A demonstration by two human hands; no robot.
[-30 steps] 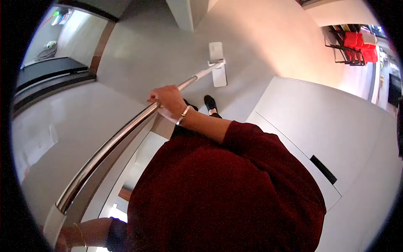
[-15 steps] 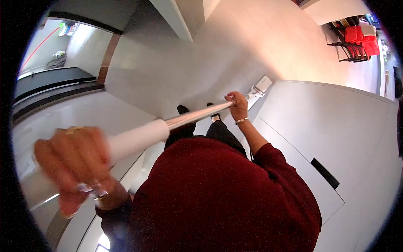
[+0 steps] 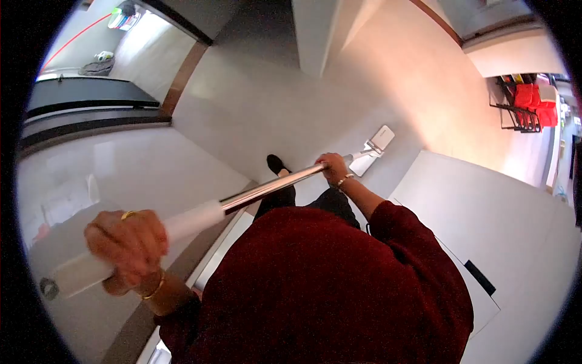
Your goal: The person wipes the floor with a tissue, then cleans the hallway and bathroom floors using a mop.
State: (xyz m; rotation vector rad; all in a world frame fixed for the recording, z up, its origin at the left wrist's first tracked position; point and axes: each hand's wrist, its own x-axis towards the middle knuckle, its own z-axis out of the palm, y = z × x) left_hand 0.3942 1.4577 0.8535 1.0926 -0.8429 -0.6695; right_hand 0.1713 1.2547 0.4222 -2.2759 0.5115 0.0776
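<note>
Across my body slants a flat mop, its shiny metal pole (image 3: 273, 190) running into a white grip (image 3: 197, 219). My left hand (image 3: 127, 246), a little blurred, is wrapped around the grip near its upper end. Lower on the pole, my right hand (image 3: 333, 168) is closed around it. Beyond that hand the white rectangular mop head (image 3: 382, 138) lies on the grey floor (image 3: 254, 91), to the left of a white cabinet's corner. The pole's joint crosses the middle of the head.
A white cabinet (image 3: 515, 224) with a dark handle slot stands on my right. A glossy white surface (image 3: 121, 176) lies left. Ahead, a wall edge (image 3: 312, 42) juts out. Red chairs (image 3: 533, 103) stand far right. A doorway with a brown threshold (image 3: 185, 76) opens at upper left.
The view has shifted, so the room sits lower and further right. The mop head has moved away from the cabinet corner, and more of its pad shows. Both hands keep their hold.
</note>
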